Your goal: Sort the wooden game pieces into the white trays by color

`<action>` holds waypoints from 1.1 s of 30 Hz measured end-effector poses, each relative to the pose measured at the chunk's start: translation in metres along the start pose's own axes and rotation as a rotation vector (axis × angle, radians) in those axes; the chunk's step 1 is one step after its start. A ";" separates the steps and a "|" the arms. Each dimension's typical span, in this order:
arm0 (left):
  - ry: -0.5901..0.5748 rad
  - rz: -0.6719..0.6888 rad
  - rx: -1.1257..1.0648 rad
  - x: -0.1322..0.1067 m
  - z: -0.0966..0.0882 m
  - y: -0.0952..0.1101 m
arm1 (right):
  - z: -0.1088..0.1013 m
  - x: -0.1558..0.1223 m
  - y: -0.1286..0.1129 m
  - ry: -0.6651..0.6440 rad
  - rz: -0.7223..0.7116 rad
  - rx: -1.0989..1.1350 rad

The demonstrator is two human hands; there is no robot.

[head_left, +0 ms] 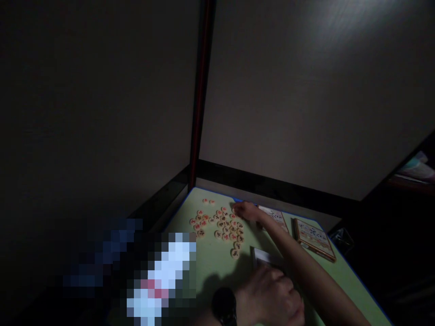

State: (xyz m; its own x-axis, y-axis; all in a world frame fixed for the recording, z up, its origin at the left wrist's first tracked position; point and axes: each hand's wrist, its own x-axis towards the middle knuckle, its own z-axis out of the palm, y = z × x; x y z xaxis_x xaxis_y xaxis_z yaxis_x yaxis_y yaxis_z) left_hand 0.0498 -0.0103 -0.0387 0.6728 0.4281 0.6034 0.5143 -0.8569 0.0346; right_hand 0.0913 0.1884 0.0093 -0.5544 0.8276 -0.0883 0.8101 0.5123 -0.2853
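Note:
Several round pale game pieces (222,224) with red or black marks lie scattered on a light green table (217,267). My right hand (245,211) reaches far over the table and rests at the right edge of the pieces, fingers curled toward them; whether it holds one is hidden. My left hand (272,296) lies low at the near edge with a dark watch (224,305) on its wrist, fingers bent over a small pale box (263,257) beside it.
Two flat printed box parts, a box lid (314,237) and a box tray (275,217), lie at the right of the table. The table stands in a dim room corner with a dark red post (200,99). A blurred patch covers the lower left.

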 end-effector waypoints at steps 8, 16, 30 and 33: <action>-0.017 -0.029 0.011 -0.002 -0.005 -0.002 | 0.010 0.012 -0.039 -0.060 -0.102 -0.062; -0.231 -0.232 -0.068 0.002 -0.015 0.002 | 0.001 0.057 -0.051 -0.047 -0.181 -0.152; -0.144 -0.476 -0.336 -0.005 -0.023 0.003 | 0.036 0.079 -0.086 0.049 -0.417 -0.103; -0.220 -0.394 -0.240 -0.007 -0.011 0.001 | 0.035 0.067 -0.088 0.057 -0.443 -0.083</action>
State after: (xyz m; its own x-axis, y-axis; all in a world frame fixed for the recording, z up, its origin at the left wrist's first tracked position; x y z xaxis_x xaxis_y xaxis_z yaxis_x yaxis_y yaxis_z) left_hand 0.0398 -0.0170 -0.0336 0.5614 0.7605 0.3263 0.6327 -0.6486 0.4231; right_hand -0.0241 0.1905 -0.0045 -0.8414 0.5348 0.0778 0.5113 0.8344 -0.2057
